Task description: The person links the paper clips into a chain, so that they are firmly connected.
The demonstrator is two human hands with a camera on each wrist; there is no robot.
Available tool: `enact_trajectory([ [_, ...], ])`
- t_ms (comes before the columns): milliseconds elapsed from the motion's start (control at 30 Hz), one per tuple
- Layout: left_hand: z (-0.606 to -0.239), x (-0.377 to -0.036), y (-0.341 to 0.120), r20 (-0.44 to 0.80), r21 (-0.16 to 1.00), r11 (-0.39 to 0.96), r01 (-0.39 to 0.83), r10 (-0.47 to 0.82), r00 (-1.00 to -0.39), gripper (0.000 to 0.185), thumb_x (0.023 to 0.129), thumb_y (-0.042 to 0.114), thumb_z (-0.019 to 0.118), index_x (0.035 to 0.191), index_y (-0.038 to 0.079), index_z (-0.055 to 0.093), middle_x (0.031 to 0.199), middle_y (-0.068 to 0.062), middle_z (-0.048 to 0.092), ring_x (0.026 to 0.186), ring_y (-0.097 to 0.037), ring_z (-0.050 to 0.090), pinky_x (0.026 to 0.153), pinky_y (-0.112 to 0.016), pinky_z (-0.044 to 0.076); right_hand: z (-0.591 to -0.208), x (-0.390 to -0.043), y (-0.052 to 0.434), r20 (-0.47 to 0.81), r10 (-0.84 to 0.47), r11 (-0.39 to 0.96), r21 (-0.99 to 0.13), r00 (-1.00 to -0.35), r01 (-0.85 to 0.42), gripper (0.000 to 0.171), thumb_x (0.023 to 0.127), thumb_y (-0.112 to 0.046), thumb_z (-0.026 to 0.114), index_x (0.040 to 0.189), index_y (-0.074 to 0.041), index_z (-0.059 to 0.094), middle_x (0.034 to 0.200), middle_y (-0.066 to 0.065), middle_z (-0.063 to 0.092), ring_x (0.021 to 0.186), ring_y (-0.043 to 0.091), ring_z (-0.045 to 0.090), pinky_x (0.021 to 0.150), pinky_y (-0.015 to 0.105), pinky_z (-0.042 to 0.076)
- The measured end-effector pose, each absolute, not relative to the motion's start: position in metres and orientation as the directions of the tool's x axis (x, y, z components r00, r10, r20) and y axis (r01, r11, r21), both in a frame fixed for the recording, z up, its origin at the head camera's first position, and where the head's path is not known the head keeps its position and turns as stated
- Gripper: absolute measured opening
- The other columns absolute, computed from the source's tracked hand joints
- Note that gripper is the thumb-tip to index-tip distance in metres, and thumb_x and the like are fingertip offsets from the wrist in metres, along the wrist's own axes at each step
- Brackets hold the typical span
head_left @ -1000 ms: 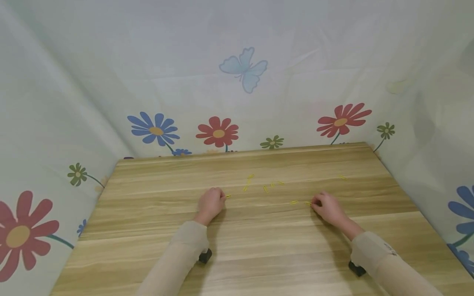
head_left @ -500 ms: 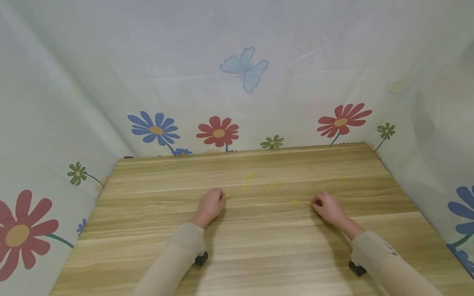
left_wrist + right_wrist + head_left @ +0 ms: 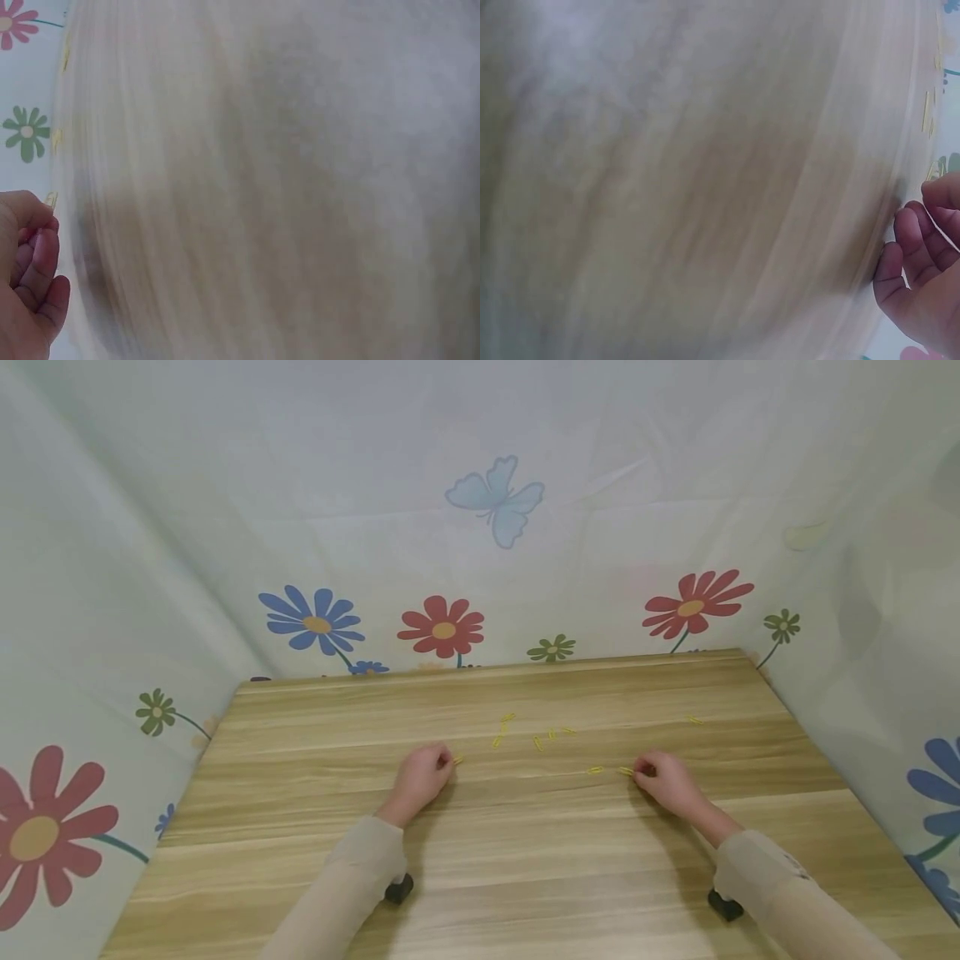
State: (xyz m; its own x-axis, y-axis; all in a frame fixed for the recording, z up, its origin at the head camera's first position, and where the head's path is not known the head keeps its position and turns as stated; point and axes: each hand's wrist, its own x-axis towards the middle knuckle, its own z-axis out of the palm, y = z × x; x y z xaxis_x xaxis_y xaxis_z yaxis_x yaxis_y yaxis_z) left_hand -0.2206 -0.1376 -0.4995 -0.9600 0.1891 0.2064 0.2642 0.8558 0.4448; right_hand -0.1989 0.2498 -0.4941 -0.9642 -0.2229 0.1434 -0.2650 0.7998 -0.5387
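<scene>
Your left hand (image 3: 422, 777) rests on light wooden tabletop (image 3: 525, 877), fingers curled, tips pinching small yellow metal paper clip (image 3: 458, 760) (clip pokes out just past fingertips). Your right hand (image 3: 663, 779) curled too, fingertips touching another yellow paper clip (image 3: 625, 771); grip unclear. Loose yellow clips (image 3: 536, 737) scattered beyond fingers, between both hands.

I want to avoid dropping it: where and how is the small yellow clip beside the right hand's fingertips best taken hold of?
The yellow clip lies flat on the wooden table, just left of the right hand. Probably best to come from above and pinch its long edges with thumb and forefinger tips, since it looks thin and flat. Sliding a nail under one end may help.
</scene>
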Motion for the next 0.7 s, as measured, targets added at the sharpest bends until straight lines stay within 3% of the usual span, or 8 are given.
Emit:
enact_trajectory([
  [233,-0.491,-0.217,-0.135,0.229,0.476,0.836,0.274,0.183,-0.956,0.006,0.081,0.011,0.06,0.086,0.009,0.062,0.081,-0.004,0.064,0.074,-0.015,0.059,0.068,-0.03,0.048,-0.489,-0.196,0.249,0.131,-0.225,0.783,-0.566,-0.966,-0.259,0.006,0.079,-0.004,0.061,0.079,0.002,0.062,0.075,0.009,0.063,0.069,0.016,0.055,0.061,0.032,0.045],
  [700,-0.471,-0.206,-0.115,0.346,0.528,0.744,0.409,0.252,-0.904,0.009,0.083,0.008,0.059,0.087,0.008,0.066,0.085,-0.004,0.065,0.075,-0.013,0.058,0.067,-0.028,0.048,-0.467,-0.193,0.232,0.147,-0.265,0.791,-0.532,-0.953,-0.302,0.007,0.079,-0.003,0.059,0.083,0.0,0.064,0.078,0.009,0.065,0.072,0.02,0.058,0.063,0.034,0.047],
])
